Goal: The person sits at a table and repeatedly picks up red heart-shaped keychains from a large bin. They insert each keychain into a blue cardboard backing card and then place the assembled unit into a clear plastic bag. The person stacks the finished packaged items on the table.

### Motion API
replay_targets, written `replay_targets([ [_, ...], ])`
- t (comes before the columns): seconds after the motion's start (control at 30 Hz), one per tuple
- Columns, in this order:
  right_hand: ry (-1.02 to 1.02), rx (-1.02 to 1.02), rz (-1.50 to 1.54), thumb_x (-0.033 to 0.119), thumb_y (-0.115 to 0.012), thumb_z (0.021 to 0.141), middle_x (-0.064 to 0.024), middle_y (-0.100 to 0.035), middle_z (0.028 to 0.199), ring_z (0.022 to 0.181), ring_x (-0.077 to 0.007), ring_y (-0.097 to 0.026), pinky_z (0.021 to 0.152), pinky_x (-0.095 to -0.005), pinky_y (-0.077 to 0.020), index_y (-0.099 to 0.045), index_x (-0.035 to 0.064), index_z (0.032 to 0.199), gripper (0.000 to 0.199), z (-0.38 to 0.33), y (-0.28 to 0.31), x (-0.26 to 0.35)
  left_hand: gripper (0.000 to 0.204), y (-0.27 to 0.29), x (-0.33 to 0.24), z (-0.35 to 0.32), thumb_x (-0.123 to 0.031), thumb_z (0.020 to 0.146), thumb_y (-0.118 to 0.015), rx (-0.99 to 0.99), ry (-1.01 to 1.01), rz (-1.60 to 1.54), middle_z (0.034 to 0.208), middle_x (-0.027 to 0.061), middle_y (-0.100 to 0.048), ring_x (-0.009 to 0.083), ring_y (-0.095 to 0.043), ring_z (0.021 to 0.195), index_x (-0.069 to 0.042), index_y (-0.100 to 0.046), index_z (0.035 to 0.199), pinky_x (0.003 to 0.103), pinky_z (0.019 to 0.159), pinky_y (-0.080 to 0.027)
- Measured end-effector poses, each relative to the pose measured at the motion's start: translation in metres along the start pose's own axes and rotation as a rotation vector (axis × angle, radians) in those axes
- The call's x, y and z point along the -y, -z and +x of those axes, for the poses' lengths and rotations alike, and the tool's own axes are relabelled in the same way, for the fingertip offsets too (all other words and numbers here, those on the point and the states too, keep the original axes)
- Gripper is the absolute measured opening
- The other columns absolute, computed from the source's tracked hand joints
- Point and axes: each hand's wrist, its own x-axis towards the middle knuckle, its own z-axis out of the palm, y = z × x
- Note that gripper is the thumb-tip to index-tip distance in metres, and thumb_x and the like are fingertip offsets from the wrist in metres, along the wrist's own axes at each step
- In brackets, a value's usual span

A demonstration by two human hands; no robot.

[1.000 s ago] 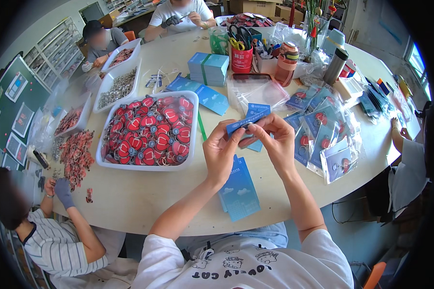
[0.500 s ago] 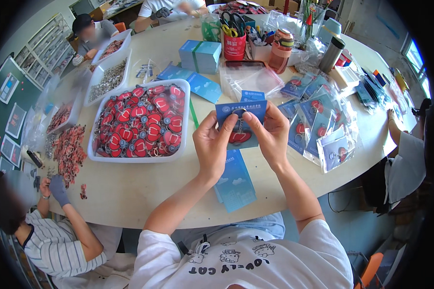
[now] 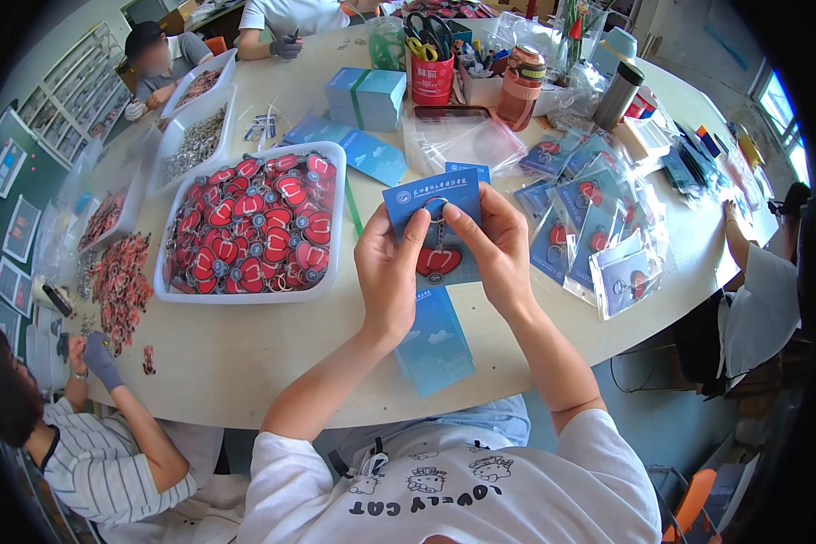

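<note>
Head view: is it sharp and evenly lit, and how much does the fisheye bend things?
Head view: sharp at centre, where both hands, left hand and right hand, hold the blue rectangular card; bright, even daylight with soft shadows; the round pale table edge bows strongly; black vignette fills the corners; a window glares at far right.

Both hands cover the blue card's sides and its print is too small

two hands, one blue card, three white trays
</note>
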Motion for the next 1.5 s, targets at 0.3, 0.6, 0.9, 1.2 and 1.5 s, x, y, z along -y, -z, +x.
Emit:
replay_targets([
  [0.3, 0.064, 0.056, -0.278, 0.005, -0.064, 0.087, -0.0042, -0.063, 0.094, 0.087, -0.0078, -0.057, 0.075, -0.0235, -0.0466, -0.056, -0.0026, 0.109, 0.024, 0.012, 0.022, -0.025, 0.025, 0.02, 0.022, 0.014, -0.002, 0.092, -0.056, 0.096, -0.015, 0.153, 0.11, 0.0065, -0.057, 0.0116, -0.055, 0.102, 0.001, -0.051, 0.116, 0.026, 0.088, -0.046],
  [0.6, 0.043, -0.124, -0.628, 0.019, -0.068, 0.087, -0.0173, -0.063, 0.111, 0.103, -0.0254, -0.061, 0.087, -0.034, -0.0485, -0.044, -0.0038, 0.129, 0.053, 0.067, 0.09, -0.071, 0.031, 0.12, -0.026, 0.107, -0.035, 0.083, -0.067, -0.187, -0.552, 1.857, 0.094, 0.0107, -0.06, 0.0311, -0.055, 0.091, -0.006, -0.065, 0.094, 0.046, 0.077, -0.041],
  [0.9, 0.305, -0.055, -0.994, 0.016, -0.069, 0.084, -0.0198, -0.049, 0.129, 0.121, -0.0367, -0.048, 0.1, -0.0399, -0.0403, -0.044, 0.0043, 0.134, 0.057, 0.05, 0.075, -0.075, 0.018, 0.157, 0.0, 0.153, -0.024, 0.071, -0.076, -0.144, -0.467, 1.471, 0.078, 0.0092, -0.064, 0.0315, -0.061, 0.079, -0.009, -0.068, 0.076, 0.044, 0.068, -0.046],
  [1.2, -0.566, 0.45, 0.25, 0.044, -0.044, 0.099, -0.0069, -0.063, 0.118, 0.108, -0.0147, -0.059, 0.093, -0.0286, -0.0423, -0.06, 0.0047, 0.119, 0.047, 0.032, 0.01, -0.028, 0.015, 0.067, -0.05, 0.077, -0.013, 0.092, -0.061, 0.226, 0.059, 0.522, 0.091, 0.0049, -0.067, 0.0059, -0.059, 0.076, -0.001, -0.058, 0.101, 0.021, 0.061, -0.045],
  [1.5, -0.536, 0.027, 0.467, 0.032, -0.055, 0.096, 0.0003, -0.066, 0.098, 0.09, -0.0084, -0.056, 0.078, -0.0246, -0.0401, -0.064, 0.0089, 0.107, 0.027, 0.027, 0.017, -0.054, 0.023, 0.042, -0.012, 0.025, -0.015, 0.088, -0.067, 0.378, -0.155, 1.036, 0.095, 0.0159, -0.064, 0.0247, -0.064, 0.089, 0.001, -0.058, 0.101, 0.032, 0.073, -0.05],
])
